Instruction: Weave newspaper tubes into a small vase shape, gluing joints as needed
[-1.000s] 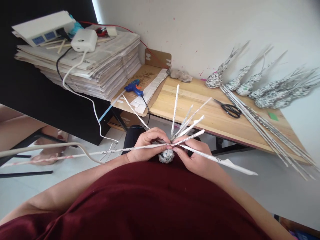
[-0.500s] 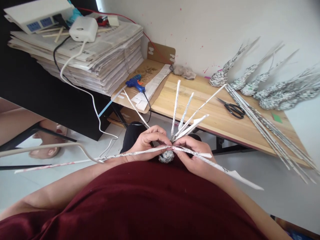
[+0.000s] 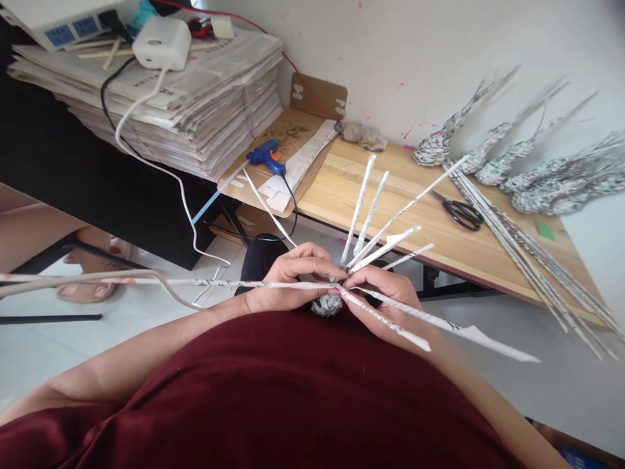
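Observation:
My left hand (image 3: 288,281) is closed round a long rolled paper tube (image 3: 161,283) that runs far out to the left. My right hand (image 3: 388,298) pinches other paper tubes (image 3: 439,324) that stick out to the right. Between both hands sits a small woven paper piece (image 3: 326,304), held just above my dark red shirt. Several upright paper spokes (image 3: 374,218) fan out of it toward the wooden table.
The wooden table (image 3: 424,231) carries black scissors (image 3: 458,211), a bundle of loose paper tubes (image 3: 527,257) and several finished woven pieces (image 3: 517,163) against the wall. A blue glue gun (image 3: 266,158) lies by a newspaper stack (image 3: 195,98). Another person's foot (image 3: 92,270) is at left.
The long tube in my left hand has swung up to lie level. The tubes on the right have dropped lower and further right, and the spokes lean more to the right.

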Tool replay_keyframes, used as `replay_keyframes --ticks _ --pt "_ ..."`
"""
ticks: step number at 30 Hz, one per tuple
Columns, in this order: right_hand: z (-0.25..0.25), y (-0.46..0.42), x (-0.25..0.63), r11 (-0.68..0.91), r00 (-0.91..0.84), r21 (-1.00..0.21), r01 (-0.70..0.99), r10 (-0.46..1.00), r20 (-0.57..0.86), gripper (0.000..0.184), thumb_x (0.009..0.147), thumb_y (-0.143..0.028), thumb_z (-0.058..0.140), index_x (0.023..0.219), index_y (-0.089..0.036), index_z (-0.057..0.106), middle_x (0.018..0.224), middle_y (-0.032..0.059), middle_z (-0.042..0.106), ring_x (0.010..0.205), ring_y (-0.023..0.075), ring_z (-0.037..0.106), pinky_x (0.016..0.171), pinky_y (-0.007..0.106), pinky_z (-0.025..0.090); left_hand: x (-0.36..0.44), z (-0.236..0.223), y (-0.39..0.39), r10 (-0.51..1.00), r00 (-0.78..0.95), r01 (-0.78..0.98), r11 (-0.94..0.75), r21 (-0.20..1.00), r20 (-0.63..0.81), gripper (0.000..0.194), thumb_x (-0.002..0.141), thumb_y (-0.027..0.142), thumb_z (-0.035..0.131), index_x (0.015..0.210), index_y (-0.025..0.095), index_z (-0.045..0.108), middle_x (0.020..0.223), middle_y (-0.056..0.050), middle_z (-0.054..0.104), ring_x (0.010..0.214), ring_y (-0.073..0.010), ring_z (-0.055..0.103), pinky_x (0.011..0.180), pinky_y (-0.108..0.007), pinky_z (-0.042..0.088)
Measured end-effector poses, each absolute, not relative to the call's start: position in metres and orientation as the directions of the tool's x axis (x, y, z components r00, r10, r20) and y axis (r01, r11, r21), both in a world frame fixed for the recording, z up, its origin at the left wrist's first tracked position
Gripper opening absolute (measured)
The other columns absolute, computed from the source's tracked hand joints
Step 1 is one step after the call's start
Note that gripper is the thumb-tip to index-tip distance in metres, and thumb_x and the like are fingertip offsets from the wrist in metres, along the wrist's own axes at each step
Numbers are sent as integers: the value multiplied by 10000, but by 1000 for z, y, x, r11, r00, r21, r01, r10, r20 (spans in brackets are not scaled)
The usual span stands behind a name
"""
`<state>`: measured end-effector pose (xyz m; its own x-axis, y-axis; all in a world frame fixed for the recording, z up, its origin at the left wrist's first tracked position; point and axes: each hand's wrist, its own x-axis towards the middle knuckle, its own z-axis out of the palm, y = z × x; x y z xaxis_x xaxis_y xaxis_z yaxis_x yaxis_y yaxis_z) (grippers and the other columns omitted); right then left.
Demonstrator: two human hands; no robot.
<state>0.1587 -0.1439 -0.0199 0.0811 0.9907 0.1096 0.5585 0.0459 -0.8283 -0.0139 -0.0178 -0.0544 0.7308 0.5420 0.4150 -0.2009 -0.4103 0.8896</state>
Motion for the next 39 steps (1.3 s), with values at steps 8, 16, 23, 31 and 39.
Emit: replay_keyframes --ticks 8,16,23,31,39 --pt "-25 -141 158 15 135 -811 584 984 116 106 909 -308 623 965 -245 687 888 29 738 755 183 665 669 277 510 -15 -62 -14 615 737 -126 -281 951 279 187 786 279 781 939 173 767 927 -74 670 803 -143 646 744 -255 534" --pt "-19 -136 160 -13 105 -801 599 992 63 46 890 -246 619 887 -223 659 803 7 710 702 162 636 651 268 486 -11 -57 -9 623 780 1 -83 997 51 251 737 297 814 870 123 690 789 -44 698 709 -136 637 637 -223 505" --pt "-24 -136 160 51 84 -773 633 987 134 94 920 -263 604 957 -215 676 885 31 749 803 183 693 730 279 518 -14 -64 -4 478 878 35 -19 999 -21 376 838 347 724 1136 129 655 1079 -112 726 954 -205 686 822 -287 534" --pt "-22 -141 161 156 -11 -685 711 978 210 140 920 -196 607 1008 -264 693 987 12 769 863 176 729 738 252 531 -12 -57 -15 344 926 10 390 921 -155 489 779 240 795 1202 149 567 1046 -106 738 943 -190 709 854 -295 529" --pt "-34 -140 161 206 -8 -599 774 949 316 111 917 -190 608 994 -232 675 951 32 763 829 168 719 766 254 527 -9 -68 -22 444 891 -129 452 883 -97 406 786 188 783 1031 185 460 865 -14 707 693 -93 649 623 -187 476"
